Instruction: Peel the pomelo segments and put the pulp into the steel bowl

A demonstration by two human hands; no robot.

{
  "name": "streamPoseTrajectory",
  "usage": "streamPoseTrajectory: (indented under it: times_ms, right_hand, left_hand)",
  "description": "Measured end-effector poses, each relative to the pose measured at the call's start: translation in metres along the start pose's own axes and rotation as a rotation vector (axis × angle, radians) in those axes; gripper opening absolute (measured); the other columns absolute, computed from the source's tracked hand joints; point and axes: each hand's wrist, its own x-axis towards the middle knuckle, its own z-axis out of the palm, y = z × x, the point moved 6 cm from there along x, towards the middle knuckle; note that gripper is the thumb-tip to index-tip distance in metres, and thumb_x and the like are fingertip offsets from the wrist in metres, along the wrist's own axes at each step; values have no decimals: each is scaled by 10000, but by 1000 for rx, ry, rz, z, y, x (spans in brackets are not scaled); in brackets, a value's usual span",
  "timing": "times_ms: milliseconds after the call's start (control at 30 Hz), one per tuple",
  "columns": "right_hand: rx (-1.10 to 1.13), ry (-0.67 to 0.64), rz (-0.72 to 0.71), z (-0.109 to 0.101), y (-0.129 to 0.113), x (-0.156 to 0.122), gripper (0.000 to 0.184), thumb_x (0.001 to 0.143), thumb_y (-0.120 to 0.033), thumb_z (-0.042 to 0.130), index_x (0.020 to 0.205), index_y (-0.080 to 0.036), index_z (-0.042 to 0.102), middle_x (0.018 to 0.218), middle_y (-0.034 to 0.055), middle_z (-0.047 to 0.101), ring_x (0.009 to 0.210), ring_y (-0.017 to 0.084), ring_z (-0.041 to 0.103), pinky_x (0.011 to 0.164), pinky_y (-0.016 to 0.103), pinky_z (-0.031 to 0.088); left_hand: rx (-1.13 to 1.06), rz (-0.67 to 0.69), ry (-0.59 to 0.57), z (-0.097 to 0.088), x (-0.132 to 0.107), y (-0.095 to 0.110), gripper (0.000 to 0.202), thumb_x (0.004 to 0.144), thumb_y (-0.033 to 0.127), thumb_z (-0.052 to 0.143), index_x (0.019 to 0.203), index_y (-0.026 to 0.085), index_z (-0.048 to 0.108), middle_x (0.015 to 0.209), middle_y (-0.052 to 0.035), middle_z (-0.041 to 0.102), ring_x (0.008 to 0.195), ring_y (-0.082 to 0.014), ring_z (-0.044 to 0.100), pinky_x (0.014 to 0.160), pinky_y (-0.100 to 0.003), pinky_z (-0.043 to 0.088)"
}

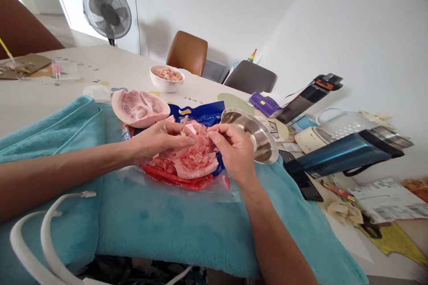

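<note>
My left hand (163, 137) reaches in from the left, thumb and fingers pinched on a pale pink piece of pomelo membrane (191, 128). Facing it, my right hand (236, 150) is closed in a pinch at the other side of the same piece. Below both hands lies a heap of pink pomelo membranes and peel (195, 160) on red and blue plastic packaging (180, 181). A thick, hollow pomelo rind (142, 109) rests beyond my left hand. Just past my right hand, a tilted stainless steel bowl (265, 144) holds small bits. My fingertips partly hide the piece.
A white bowl of pomelo flesh (167, 82) stands farther back. Teal towel (160, 218) covers the near table. To the right lie a phone (309, 185), a blue bottle (344, 151) and a dark bottle (304, 98). A white cable (47, 231) loops at lower left.
</note>
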Motion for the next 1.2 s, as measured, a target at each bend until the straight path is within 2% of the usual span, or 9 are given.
streamPoseTrajectory:
  times_ms: [133,300,467,633,700,867,933,1100,1200]
  right_hand:
    - [-80,-9,-25,5,-5,-3,121,889,-298,593,859,-201,659,740,-11,675,647,112,617,625,260,505]
    - [-158,-60,-149,20,-12,-7,117,910,-242,556,856,-200,651,808,9,684,729,126,628,684,274,501]
    - [-238,-47,-257,25,-15,-11,108,919,-208,541,874,-203,639,838,12,681,716,120,612,666,265,489]
    - [-341,-17,-364,29,-19,-15,118,880,-166,520,799,-207,596,805,19,667,741,135,611,684,273,495]
    - [-318,-32,-332,32,-19,-17,123,846,-152,518,752,-212,570,767,8,653,711,133,597,667,272,492]
    - [-25,-174,-20,36,-17,-19,119,855,-236,566,737,-236,578,644,-23,605,557,132,551,520,270,469]
    - [-23,-111,-25,22,-20,-15,124,879,-299,589,767,-248,606,658,-16,619,584,153,583,544,296,496]
    - [-479,448,-148,-55,-15,5,170,875,-368,580,853,-217,655,791,25,687,712,188,637,733,368,524]
    - [-793,493,-24,-84,4,17,176,829,-284,540,900,-200,677,924,75,717,834,233,655,804,407,505]
  left_hand:
    - [-27,-33,71,0,-3,0,290,735,414,790,924,199,741,618,44,540,479,-41,364,428,-172,234]
    - [-115,-82,125,-1,-2,-4,201,729,342,770,803,164,715,629,22,583,508,-53,454,444,-167,284]
    - [-96,-58,115,-2,1,-7,218,717,313,746,663,151,611,519,52,456,442,-37,336,421,-182,200]
    - [11,-54,91,1,-2,-2,133,726,276,659,704,163,592,474,65,418,415,-47,310,414,-198,164]
    - [123,-30,93,1,-4,1,80,703,236,618,698,165,580,477,66,421,429,-52,322,423,-197,173]
    - [408,110,118,-2,-3,8,89,710,245,600,700,157,599,554,50,476,517,-65,384,472,-195,240]
    - [410,74,123,-5,-2,4,133,749,293,610,745,160,617,563,49,470,517,-72,378,466,-202,239]
    - [333,-17,4,-2,0,4,233,737,316,701,909,162,667,577,52,448,533,-87,361,478,-221,239]
    - [234,2,-77,0,-1,6,277,725,239,702,994,185,665,593,64,408,553,-88,354,495,-220,238]
